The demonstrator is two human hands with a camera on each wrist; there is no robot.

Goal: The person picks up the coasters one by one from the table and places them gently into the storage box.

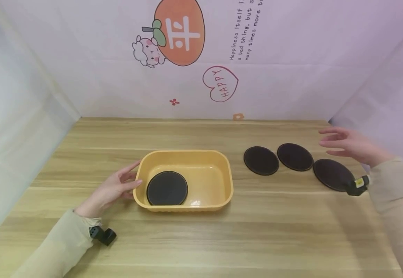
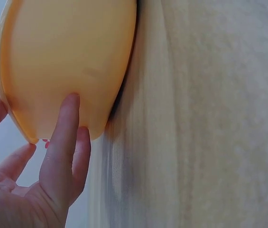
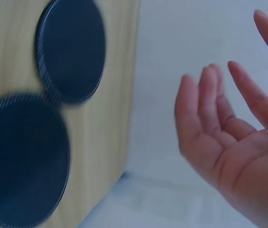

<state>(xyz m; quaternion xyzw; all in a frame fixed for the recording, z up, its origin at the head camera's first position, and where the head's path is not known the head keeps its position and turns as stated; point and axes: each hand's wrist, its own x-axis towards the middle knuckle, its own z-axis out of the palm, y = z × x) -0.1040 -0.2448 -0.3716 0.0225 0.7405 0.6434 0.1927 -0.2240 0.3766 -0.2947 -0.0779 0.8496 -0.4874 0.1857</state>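
A yellow rectangular plastic basin [image 1: 201,153] stands on the table, with one black round coaster [image 1: 167,188] lying flat in its left half. My left hand [image 1: 112,189] holds the basin's left end, thumb over the rim and fingers against the outer wall [image 2: 77,61]. To the right of the basin, three more black coasters lie in a row: a left one [image 1: 261,160], a middle one [image 1: 295,156] and a right one [image 1: 333,174]. My right hand [image 1: 355,144] hovers above the right coaster, fingers loosely bent and apart, holding nothing. Pale stitching shows along the coaster edges [image 3: 41,52].
The wood-grain table [image 1: 201,243] ends at a white printed backdrop [image 1: 277,88] behind. White sheets hang at the left [image 1: 21,96] and right [image 1: 388,88] sides. Small black cameras sit on both wrists, the right one [image 1: 357,186] partly covering the right coaster.
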